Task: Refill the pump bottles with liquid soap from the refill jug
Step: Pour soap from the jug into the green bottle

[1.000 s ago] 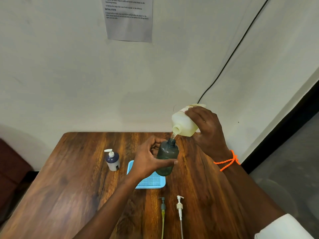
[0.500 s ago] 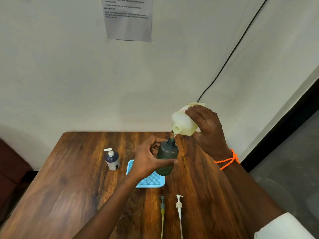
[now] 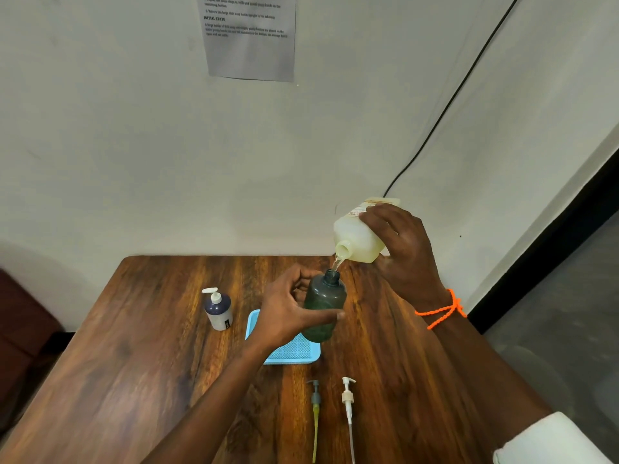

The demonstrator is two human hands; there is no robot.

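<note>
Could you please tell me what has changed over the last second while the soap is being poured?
Nothing visibly changed: the right hand keeps the refill jug tilted over the green bottle, which the left hand still grips above the blue tray, and soap still trickles in.

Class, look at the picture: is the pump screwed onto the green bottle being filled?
No. The green bottle has an open neck taking soap from the jug, and two loose pumps lie on the table.
</note>
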